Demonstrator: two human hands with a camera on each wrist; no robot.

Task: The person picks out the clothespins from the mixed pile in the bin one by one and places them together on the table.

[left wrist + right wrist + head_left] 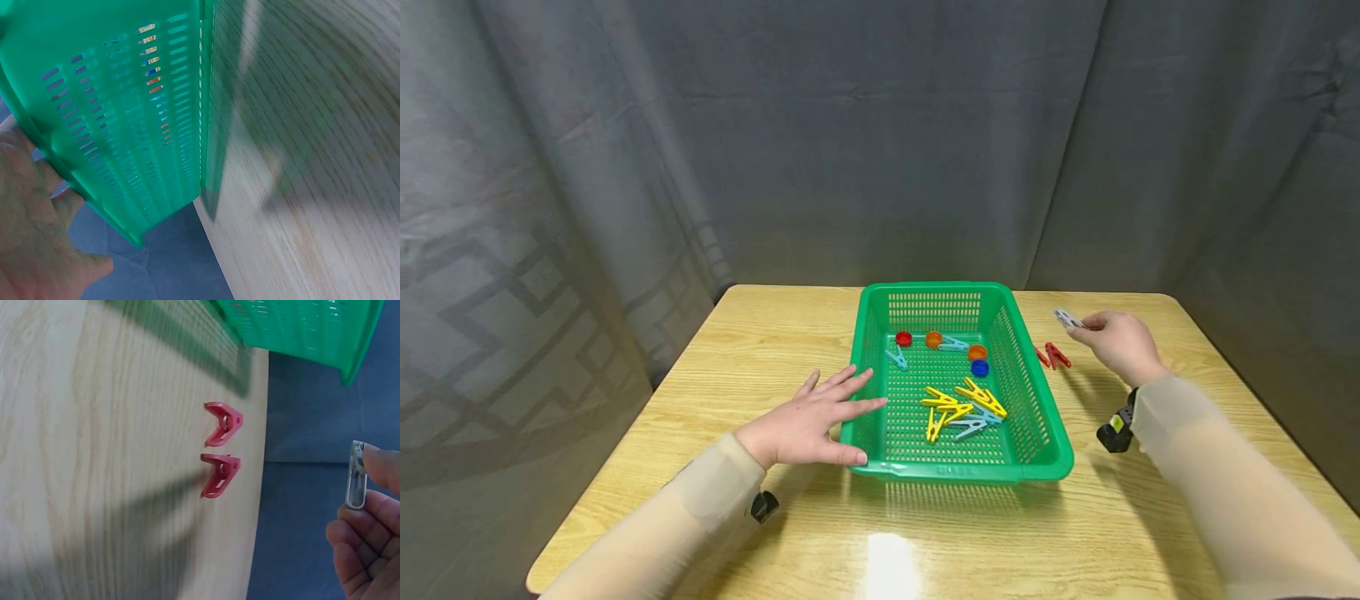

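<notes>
My left hand lies with fingers spread over the left rim of a green basket; in the left wrist view its fingers are right at that rim. To the right of the basket, my right hand pinches a grey-white clothespin between thumb and fingers, held up above the table. Two red clothespins lie on the table below it, close to the basket's right side. Inside the basket are several yellow clothespins, several light blue ones and grey-blue ones.
Red, orange and dark blue round caps also lie in the basket, towards its far end. The wooden table ends at grey curtains behind and on both sides.
</notes>
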